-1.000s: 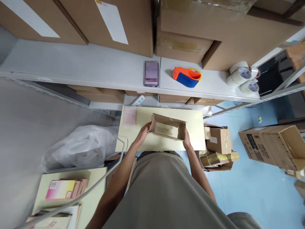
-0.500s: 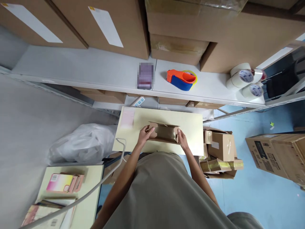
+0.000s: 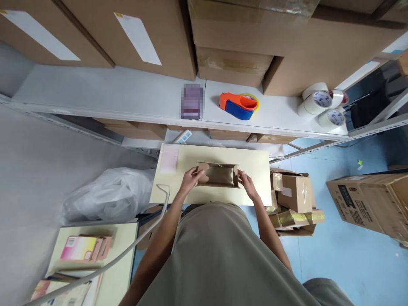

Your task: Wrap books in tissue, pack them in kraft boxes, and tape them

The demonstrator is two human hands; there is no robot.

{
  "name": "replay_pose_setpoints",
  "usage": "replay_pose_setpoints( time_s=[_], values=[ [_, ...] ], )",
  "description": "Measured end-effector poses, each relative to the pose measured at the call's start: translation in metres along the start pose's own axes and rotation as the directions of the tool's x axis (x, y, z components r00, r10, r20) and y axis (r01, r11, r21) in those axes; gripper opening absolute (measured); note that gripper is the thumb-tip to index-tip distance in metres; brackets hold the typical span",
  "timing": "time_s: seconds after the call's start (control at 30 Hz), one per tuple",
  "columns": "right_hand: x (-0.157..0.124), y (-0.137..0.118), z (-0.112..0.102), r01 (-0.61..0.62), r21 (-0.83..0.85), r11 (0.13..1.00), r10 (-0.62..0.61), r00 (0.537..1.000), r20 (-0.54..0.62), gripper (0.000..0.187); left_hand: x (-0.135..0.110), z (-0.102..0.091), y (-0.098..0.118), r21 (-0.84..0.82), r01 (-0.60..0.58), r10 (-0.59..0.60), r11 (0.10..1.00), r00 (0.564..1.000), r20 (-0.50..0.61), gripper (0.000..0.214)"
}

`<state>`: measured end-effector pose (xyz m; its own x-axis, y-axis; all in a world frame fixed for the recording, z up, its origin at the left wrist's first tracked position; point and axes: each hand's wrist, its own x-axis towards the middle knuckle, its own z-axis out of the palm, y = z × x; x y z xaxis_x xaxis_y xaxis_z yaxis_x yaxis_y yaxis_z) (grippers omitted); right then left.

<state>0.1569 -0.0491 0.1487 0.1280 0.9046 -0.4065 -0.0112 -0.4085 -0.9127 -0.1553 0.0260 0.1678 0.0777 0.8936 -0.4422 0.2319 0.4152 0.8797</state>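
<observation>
**Cardboard box [image 3: 219, 174] lying lengthwise between two hands on a tabletop [image 3: 258, 163]**

From my remote seat I am looking down at an open-topped cardboard box that is sitting near the middle of the pale yellow tabletop, slightly toward the right edge. Its long axis is running left to right, roughly parallel to the near and far edges, so each short end is facing one hand. The left hand [image 3: 190, 180] is nearer: it is gripping the left end, partly closed, its thumb overlapping the cardboard. The right hand [image 3: 247, 185] is curving half open at the right end; I cannot tell whether its fingertips are touching or lying just beside it. A pale pink patch [image 3: 169, 159] is showing at the far left corner. Beyond the far edge, a tape dispenser [image 3: 238, 106] is resting on a shelf [image 3: 137, 91].
</observation>
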Motion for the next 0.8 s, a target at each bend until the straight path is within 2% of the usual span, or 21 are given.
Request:
replay_pose_setpoints(
  time_s=[0.1,0.27,0.37,0.5,0.63,0.73,0.8],
  values=[
    [-0.001,0.001,-0.001,0.016,-0.012,1.000,-0.015,0.999,0.037,0.075,-0.003,-0.003,-0.007,-0.052,-0.001,0.002,0.999,1.000,0.020,0.083],
    [0.001,0.005,0.011,0.041,-0.177,0.983,-0.051,0.997,-0.051,0.067,-0.004,0.000,-0.019,-0.055,-0.009,0.009,0.998,1.000,-0.004,0.085],
    [0.003,0.006,0.014,0.063,-0.213,0.975,-0.076,0.995,-0.057,0.066,-0.001,0.000,-0.020,-0.028,-0.014,0.014,1.000,1.000,-0.020,0.084],
    [0.001,0.001,0.010,0.068,-0.254,0.965,-0.084,0.995,-0.051,0.066,0.000,-0.003,-0.014,0.031,-0.030,0.031,0.999,0.999,-0.016,0.075],
    [-0.017,-0.015,0.000,0.103,-0.297,0.949,-0.157,0.974,-0.164,0.069,-0.013,-0.011,-0.003,0.060,-0.095,0.099,0.994,0.993,-0.071,0.055],
    [-0.033,-0.031,-0.007,0.203,-0.295,0.934,-0.250,0.959,-0.132,0.053,-0.029,-0.021,0.007,0.085,-0.196,0.195,0.977,0.981,0.015,0.036],
    [-0.039,-0.038,-0.007,0.248,-0.276,0.929,-0.273,0.961,-0.054,0.045,-0.038,-0.027,0.012,0.116,-0.244,0.231,0.963,0.966,0.116,0.037]
  ],
)
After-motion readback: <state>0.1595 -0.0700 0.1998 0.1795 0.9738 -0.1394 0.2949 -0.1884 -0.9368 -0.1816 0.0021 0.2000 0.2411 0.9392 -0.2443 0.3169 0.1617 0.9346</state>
